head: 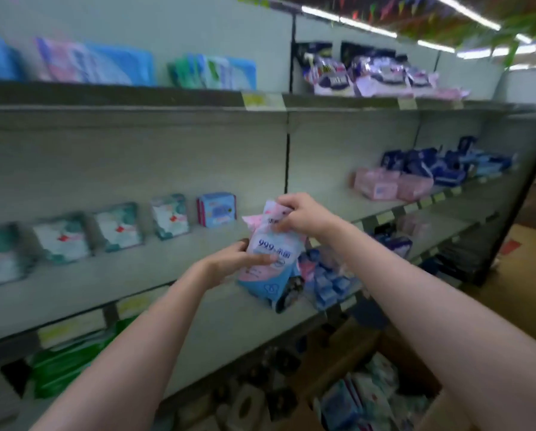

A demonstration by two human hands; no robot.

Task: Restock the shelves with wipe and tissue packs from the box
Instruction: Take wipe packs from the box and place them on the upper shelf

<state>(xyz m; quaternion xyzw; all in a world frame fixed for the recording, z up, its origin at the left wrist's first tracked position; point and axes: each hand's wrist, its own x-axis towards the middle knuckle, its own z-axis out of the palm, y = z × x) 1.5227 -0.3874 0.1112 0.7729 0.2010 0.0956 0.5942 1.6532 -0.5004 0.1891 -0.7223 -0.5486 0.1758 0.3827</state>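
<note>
Over the middle shelf [111, 275], near the centre of the view, both hands hold one wipe pack [271, 253] upright. Left hand [229, 259] grips its lower part from nine o'clock, thumb lying across the printed front, fingers curled behind. Right hand [300, 213] pinches the top edge from one o'clock, fingertips bent down over the crinkled seal. That pack is pink and pale blue with large digits on the front; its lower end sits just above a loose heap of blue and pink packs [322, 281] on the shelf at five o'clock of it.

Further along the same shelf toward nine o'clock stands a row of white-and-green packs [117, 227], each tilted back against the rear panel, with a small blue pack [217, 209] closest to the hands. On the top shelf [136, 98] at eleven o'clock are flat blue and pink packs, blurred. Down at five o'clock, a cardboard box [347, 353] sits on the floor with more packs inside.
</note>
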